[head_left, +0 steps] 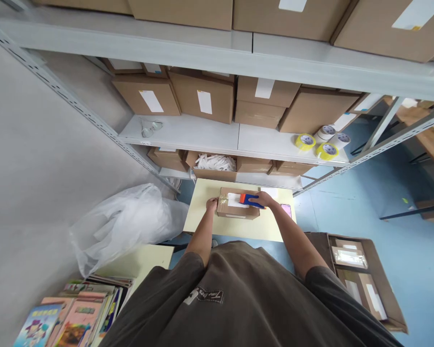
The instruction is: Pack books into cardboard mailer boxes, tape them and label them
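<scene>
The person's right hand [264, 198] is wrapping its fingers [257, 202] firmly around a blue-and-orange tape dispenser [250, 200] and is bearing down with it on the top of a cardboard box [238, 211]. The left hand [212, 205] is pressing against the box's 9 o'clock end, though it is hard to tell whether it is gripping the box or only steadying it. The box is sitting near the middle of a pale yellow desk [199, 212], with a white label [236, 200] lying on its top. The box could skid if the dispenser drags sideways against a light hold from the left hand, and the dispenser's edge could crease or tear the label. At the desk's 3 o'clock side, a pink flat object [286, 210] is lying close enough for the right forearm to knock it. Farther out, a plastic bag [123, 226] is bulging at 9 o'clock, and above the desk at 12 o'clock, a metal shelf [202, 130] is holding cartons and rolls of yellow packing tape [305, 141].
</scene>
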A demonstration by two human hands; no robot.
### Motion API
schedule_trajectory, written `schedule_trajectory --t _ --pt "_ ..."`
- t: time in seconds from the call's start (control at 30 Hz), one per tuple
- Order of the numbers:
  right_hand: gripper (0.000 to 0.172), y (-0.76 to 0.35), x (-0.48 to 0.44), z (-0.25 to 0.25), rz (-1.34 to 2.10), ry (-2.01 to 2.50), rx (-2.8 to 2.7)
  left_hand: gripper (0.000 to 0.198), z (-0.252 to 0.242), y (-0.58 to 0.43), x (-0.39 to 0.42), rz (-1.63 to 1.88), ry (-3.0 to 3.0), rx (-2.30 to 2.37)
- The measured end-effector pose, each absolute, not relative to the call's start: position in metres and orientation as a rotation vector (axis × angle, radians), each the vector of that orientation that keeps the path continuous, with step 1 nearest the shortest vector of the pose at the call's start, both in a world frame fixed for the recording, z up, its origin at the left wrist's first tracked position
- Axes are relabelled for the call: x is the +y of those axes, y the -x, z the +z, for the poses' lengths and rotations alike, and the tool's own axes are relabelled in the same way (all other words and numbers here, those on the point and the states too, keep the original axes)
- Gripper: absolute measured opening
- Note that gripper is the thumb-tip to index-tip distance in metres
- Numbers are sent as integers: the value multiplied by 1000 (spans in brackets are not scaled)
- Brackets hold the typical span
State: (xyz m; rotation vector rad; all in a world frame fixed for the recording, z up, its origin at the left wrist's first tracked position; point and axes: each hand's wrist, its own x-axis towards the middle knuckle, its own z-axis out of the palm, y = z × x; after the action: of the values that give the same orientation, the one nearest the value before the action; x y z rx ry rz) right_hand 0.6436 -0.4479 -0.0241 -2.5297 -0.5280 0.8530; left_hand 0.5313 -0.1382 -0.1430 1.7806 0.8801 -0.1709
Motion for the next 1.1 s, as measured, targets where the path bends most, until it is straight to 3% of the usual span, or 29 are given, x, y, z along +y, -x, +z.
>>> schedule_trajectory --t 0.13,0.27,0.57,0.83,1.1 --pt "49 -645 -448 -29 844 2591 -535 62 -137 -526 -138 -179 -1844 1037" --pt "51 -644 -444 -31 830 2610 -535 45 -126 -531 -141 -183 -2007 959" --pt "51 -640 -431 -22 793 2645 -430 55 -121 -544 -161 -333 -2194 755" --pt "72 -641 -435 -2 969 2648 -445 57 -115 -544 -167 -375 -2359 757" --pt "77 -638 -546 16 982 2777 -246 55 -115 -547 -165 -383 -2407 690"
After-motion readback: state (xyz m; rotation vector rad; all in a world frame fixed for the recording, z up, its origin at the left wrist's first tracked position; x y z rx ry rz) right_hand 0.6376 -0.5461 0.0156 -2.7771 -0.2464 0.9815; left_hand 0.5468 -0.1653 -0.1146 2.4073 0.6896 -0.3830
